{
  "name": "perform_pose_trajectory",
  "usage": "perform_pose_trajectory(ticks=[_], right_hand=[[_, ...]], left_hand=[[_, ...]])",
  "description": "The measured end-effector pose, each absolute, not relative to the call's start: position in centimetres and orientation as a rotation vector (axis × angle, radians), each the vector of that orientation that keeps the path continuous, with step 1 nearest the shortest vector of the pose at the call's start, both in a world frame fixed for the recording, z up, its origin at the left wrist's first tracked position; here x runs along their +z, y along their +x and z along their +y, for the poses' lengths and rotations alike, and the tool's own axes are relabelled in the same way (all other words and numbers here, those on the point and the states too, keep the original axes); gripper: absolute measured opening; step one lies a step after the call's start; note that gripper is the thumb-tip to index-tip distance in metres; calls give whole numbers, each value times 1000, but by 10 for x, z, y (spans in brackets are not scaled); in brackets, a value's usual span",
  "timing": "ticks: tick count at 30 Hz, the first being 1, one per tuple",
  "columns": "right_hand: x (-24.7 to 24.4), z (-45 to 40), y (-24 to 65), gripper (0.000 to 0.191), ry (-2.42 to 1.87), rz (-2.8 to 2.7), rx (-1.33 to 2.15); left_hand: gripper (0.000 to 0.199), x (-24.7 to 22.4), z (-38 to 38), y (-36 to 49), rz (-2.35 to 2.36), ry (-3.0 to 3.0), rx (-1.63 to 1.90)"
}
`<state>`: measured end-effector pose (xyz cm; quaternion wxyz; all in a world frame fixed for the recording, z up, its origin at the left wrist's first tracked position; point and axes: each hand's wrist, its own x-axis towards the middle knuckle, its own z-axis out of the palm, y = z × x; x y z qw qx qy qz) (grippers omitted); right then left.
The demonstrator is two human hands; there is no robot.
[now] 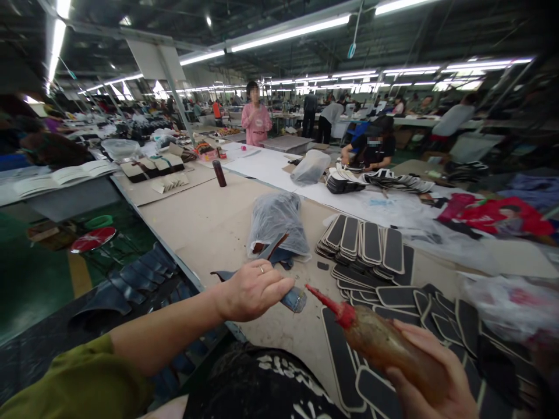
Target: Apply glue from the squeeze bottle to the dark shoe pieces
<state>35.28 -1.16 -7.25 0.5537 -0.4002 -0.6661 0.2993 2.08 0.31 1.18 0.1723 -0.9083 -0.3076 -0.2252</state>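
Observation:
My left hand (pixel 257 290), with a ring on one finger, is closed on a blue strip of material (pixel 290 298). The strip's near end looks grey and rough and sticks out past my fingertips above the table. My right hand (pixel 441 372) is wrapped round a brownish glue bottle (pixel 388 343). Its red nozzle (pixel 325 301) points up and left, a short way from the strip's end and apart from it. Below and beside the bottle lie dark, light-edged oblong pieces (pixel 340 355), partly hidden by my right hand.
A plastic bag (pixel 279 221) with pieces inside lies ahead, near stacks of dark oblong pieces (pixel 371 241). A dark red cylinder (pixel 219 173) stands farther back. Blue pieces (pixel 131 282) rest on a low surface at left, by a red stool (pixel 93 239). Co-workers are beyond the table.

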Motion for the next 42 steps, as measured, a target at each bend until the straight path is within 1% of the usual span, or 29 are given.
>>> perform_pose_trajectory(ticks=[4, 8, 12, 20, 23, 28, 32, 39, 42], right_hand=[[-74, -14, 350, 38, -975, -1590, 776], [-73, -18, 348, 34, -915, -1660, 828], [-75, -23, 347, 32, -886, -1608, 932], [-105, -23, 348, 38, -1156, -1410, 948], [-107, -24, 349, 38, -1086, -1380, 983], [-97, -24, 346, 33, -958, -1568, 985], [-95, -24, 348, 33, -879, -1531, 1022], [-97, -24, 339, 37, -1206, -1322, 1054], [-96, -26, 334, 37, -1186, -1346, 1099]], left_hand=[[24, 10, 4, 21, -897, -2568, -604], [25, 6, 3, 19, -910, -2561, -590], [25, 1, 1, 16, -908, -2569, -600], [24, -2, -4, 14, -927, -2540, -627], [24, -4, -4, 14, -950, -2543, -630], [26, -6, -4, 13, -970, -2532, -604], [28, -5, -4, 14, -975, -2523, -603], [24, -4, -4, 19, -961, -2552, -576], [24, -4, -3, 20, -974, -2557, -546]])
